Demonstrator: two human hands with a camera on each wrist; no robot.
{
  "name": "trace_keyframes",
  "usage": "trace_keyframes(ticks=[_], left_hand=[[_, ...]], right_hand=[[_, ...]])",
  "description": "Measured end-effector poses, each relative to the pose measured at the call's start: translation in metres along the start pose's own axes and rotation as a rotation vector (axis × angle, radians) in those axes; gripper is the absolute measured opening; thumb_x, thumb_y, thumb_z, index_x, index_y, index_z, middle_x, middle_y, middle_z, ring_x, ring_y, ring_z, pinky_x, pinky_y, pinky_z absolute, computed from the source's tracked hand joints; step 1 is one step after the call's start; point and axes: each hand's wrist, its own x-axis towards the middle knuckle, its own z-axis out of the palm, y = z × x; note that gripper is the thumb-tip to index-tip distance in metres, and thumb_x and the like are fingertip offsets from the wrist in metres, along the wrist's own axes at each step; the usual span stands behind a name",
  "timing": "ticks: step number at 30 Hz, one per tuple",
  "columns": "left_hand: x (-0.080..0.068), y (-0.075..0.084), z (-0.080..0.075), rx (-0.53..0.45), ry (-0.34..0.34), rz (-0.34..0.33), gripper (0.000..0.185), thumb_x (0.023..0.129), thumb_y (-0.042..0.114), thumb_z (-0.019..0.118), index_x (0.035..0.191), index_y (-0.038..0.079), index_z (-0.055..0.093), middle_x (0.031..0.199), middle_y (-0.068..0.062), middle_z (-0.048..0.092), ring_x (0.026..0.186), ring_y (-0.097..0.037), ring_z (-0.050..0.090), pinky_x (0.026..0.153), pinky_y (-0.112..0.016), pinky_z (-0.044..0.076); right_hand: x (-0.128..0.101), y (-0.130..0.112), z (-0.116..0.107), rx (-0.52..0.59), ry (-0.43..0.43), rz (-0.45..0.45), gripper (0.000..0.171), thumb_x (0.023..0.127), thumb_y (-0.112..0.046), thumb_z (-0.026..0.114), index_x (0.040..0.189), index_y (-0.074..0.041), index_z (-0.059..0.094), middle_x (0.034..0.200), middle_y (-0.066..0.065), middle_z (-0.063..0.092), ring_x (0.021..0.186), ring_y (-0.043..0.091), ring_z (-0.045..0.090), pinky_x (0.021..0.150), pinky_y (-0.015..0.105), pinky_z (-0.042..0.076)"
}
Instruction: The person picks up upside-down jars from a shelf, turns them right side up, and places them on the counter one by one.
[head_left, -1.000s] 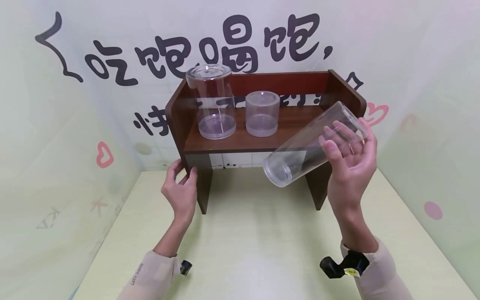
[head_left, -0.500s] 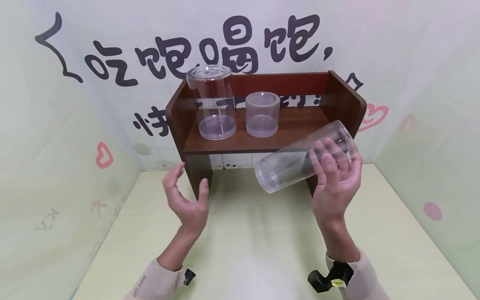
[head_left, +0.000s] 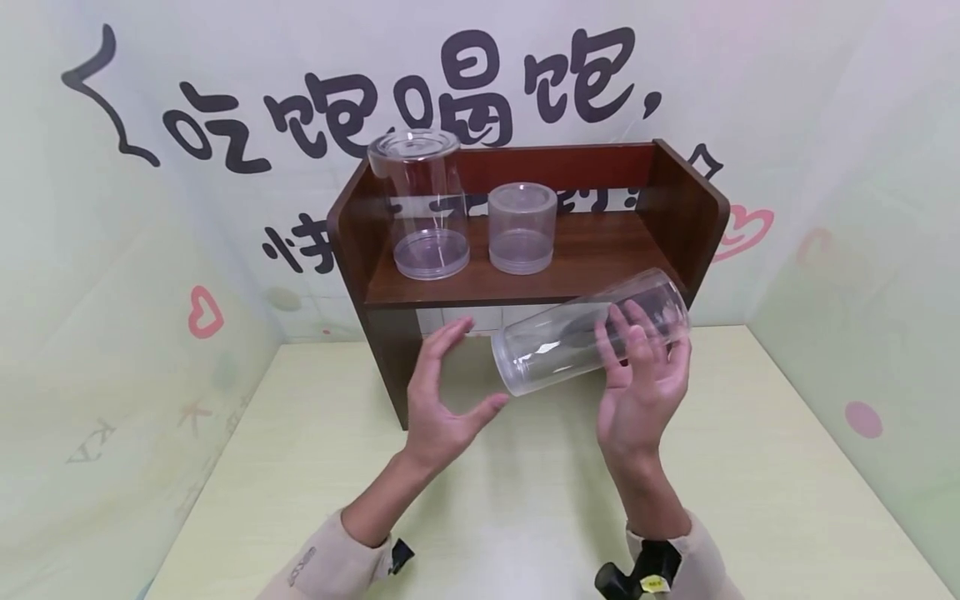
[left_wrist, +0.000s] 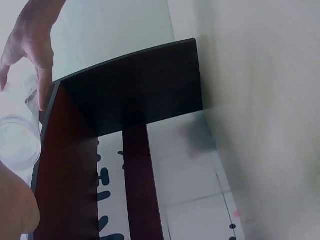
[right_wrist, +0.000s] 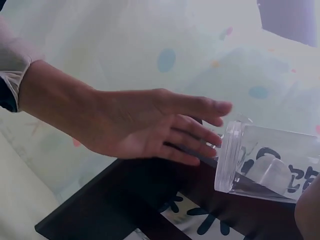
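Note:
A tall clear plastic jar (head_left: 555, 346) is tilted in the air before the shelf's front edge. My right hand (head_left: 637, 392) grips it near its upper right end, fingers behind and thumb in front. The jar's ringed lower end (right_wrist: 228, 157) points left toward my left hand (head_left: 442, 408). That hand is spread in a C shape, thumb and fingers beside the end; contact is not clearly visible. In the left wrist view the jar (left_wrist: 20, 142) is partly cut off by the frame.
A brown wooden shelf (head_left: 600, 279) stands on the pale table (head_left: 510, 525) against a printed backdrop. On its board are a large clear jar (head_left: 427, 208) at the left and a short clear jar (head_left: 522, 229) beside it.
My left hand has let go of the shelf's left side and moved right to the jar's end. My right hand has brought the jar lower and left, turning it closer to level.

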Motion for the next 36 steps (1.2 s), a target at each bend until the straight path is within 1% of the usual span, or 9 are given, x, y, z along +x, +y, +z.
trace_keyframes(ticks=[3,7,10,13,18,23,30,33,36], left_hand=[[-0.001,0.001,0.006,-0.088,-0.064,-0.078,0.091,0.087,0.046,0.087,0.151,-0.005,0.048,0.148,-0.024,0.055,0.138,-0.035,0.054,0.121,-0.042,0.045],[-0.002,0.001,0.012,-0.192,-0.098,-0.172,0.094,0.079,0.022,0.095,0.154,-0.001,0.044,0.151,-0.024,0.052,0.143,-0.035,0.052,0.118,-0.048,0.046],[-0.004,0.001,0.014,-0.243,-0.097,-0.194,0.093,0.073,0.000,0.093,0.152,-0.002,0.046,0.148,-0.026,0.054,0.140,-0.033,0.055,0.111,-0.049,0.053],[-0.005,0.002,0.016,-0.272,-0.092,-0.184,0.089,0.069,-0.012,0.089,0.148,-0.007,0.048,0.143,-0.027,0.056,0.134,-0.030,0.061,0.103,-0.047,0.058],[-0.006,0.001,0.013,-0.302,-0.087,-0.172,0.086,0.069,-0.016,0.087,0.145,-0.010,0.049,0.140,-0.030,0.058,0.124,-0.027,0.067,0.095,-0.045,0.062],[-0.008,0.001,0.006,-0.289,-0.087,-0.164,0.085,0.067,-0.017,0.088,0.144,-0.010,0.051,0.139,-0.030,0.059,0.123,-0.026,0.067,0.093,-0.044,0.063],[-0.007,0.000,-0.009,-0.242,-0.095,-0.115,0.086,0.065,-0.016,0.089,0.142,-0.012,0.053,0.136,-0.031,0.059,0.122,-0.027,0.068,0.091,-0.044,0.063],[-0.005,0.000,-0.017,-0.227,-0.108,-0.118,0.086,0.064,-0.015,0.090,0.142,-0.011,0.054,0.136,-0.030,0.060,0.125,-0.028,0.067,0.091,-0.044,0.063],[-0.004,0.002,-0.025,-0.204,-0.127,-0.131,0.087,0.065,-0.014,0.091,0.143,-0.009,0.054,0.137,-0.027,0.061,0.126,-0.027,0.066,0.091,-0.043,0.063]], right_hand=[[-0.002,0.003,-0.002,-0.008,0.008,0.019,0.060,0.099,-0.005,0.066,0.151,0.000,0.037,0.137,0.028,0.055,0.126,0.040,0.063,0.105,0.048,0.057],[-0.006,0.007,-0.002,0.002,0.031,0.056,0.054,0.101,-0.007,0.066,0.147,0.000,0.039,0.139,0.024,0.055,0.127,0.039,0.064,0.105,0.047,0.057],[-0.010,0.009,-0.003,0.014,0.043,0.085,0.052,0.101,-0.007,0.066,0.146,-0.001,0.040,0.138,0.021,0.054,0.127,0.038,0.065,0.105,0.048,0.057],[-0.012,0.011,-0.004,0.018,0.037,0.103,0.049,0.101,-0.006,0.065,0.144,-0.001,0.041,0.133,0.019,0.057,0.125,0.038,0.066,0.106,0.048,0.057],[-0.013,0.012,-0.007,0.032,-0.008,0.118,0.045,0.101,-0.003,0.065,0.140,0.000,0.042,0.126,0.018,0.061,0.122,0.037,0.068,0.105,0.050,0.057],[-0.014,0.012,-0.011,0.020,-0.055,0.147,0.044,0.101,0.000,0.063,0.140,0.000,0.043,0.126,0.016,0.059,0.117,0.026,0.066,0.104,0.050,0.057],[-0.017,0.009,-0.019,-0.155,-0.126,0.244,0.050,0.104,-0.005,0.059,0.150,-0.004,0.039,0.136,0.015,0.062,0.123,0.025,0.067,0.101,0.037,0.060],[-0.017,0.008,-0.024,-0.210,-0.173,0.279,0.055,0.104,-0.003,0.057,0.155,-0.004,0.036,0.139,0.015,0.061,0.128,0.025,0.066,0.104,0.037,0.058],[-0.015,0.007,-0.029,-0.263,-0.227,0.304,0.052,0.103,0.000,0.056,0.152,-0.003,0.040,0.140,0.014,0.062,0.130,0.023,0.065,0.107,0.038,0.056]])
